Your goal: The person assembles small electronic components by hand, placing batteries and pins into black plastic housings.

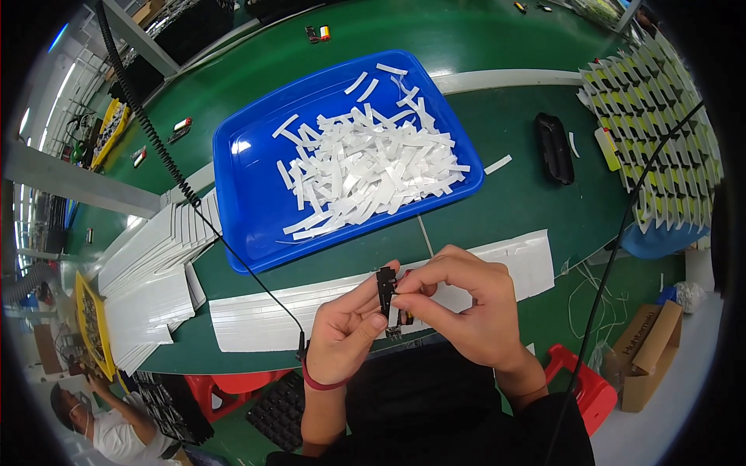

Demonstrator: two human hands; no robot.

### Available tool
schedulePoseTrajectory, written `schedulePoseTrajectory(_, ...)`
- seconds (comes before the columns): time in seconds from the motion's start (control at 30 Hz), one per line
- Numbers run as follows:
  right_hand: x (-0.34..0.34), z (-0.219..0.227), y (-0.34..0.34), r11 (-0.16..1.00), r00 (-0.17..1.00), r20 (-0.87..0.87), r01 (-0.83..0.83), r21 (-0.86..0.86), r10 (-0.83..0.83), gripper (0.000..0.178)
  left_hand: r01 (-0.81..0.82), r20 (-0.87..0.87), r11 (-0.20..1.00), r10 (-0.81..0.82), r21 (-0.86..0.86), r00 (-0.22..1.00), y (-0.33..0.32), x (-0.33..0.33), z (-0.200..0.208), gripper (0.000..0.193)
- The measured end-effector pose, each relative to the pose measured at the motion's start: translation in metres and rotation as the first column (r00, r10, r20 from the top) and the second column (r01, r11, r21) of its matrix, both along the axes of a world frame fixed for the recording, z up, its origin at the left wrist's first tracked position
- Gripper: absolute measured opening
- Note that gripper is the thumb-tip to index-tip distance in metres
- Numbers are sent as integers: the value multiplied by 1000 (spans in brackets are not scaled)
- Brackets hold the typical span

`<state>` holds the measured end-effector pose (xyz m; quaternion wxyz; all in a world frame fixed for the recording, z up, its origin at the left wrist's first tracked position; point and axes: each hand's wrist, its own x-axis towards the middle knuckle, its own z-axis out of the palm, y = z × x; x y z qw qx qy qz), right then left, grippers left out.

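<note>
My left hand (346, 332) is closed around a small black circuit board (385, 286), held upright in front of my body. A coiled-cord wrist strap (312, 376) circles my left wrist. From the right, my right hand (475, 314) pinches at the board's side with thumb and forefinger. Between the hands, a narrow white strip (394, 317) and a bit of red show against the board; the pinched part is mostly hidden by the fingers. Beyond them stands a blue tray (224, 194) holding a heap of white paper strips (373, 167).
A white lined sheet (260, 326) lies under my hands, with stacked white sheets (148, 311) at left. Right of the tray sit a black plastic shell (553, 147) and a rack of yellow-green pieces (653, 132). The black cord (256, 273) crosses the tray's left side. A co-worker (116, 419) is lower left.
</note>
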<state>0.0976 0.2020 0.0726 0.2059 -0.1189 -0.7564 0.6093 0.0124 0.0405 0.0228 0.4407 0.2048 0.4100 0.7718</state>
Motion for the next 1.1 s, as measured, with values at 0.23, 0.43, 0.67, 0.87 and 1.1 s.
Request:
schedulePoseTrajectory(0.23,0,-4,-1,997,999,-11,39,60,-38,15,53,62,998,-55,37,997,-4,1,2,61)
schedulePoseTrajectory(0.43,1,-8,1,998,997,-76,22,52,-18,15,53,-30,998,-52,31,998,-3,2,3,62)
schedulePoseTrajectory(0.67,1,-10,3,994,999,-22,29,109,-27,16,7,-41,998,-10,-62,999,0,6,4,57)
schedulePoseTrajectory(0.87,2,-14,5,997,998,23,-57,-61,58,42,-124,-168,975,92,-185,981,-11,10,-1,52)
schedulePoseTrajectory(1.1,13,-13,4,955,965,-22,-260,-139,260,15,-278,-355,950,214,-142,910,-8,16,-11,17)
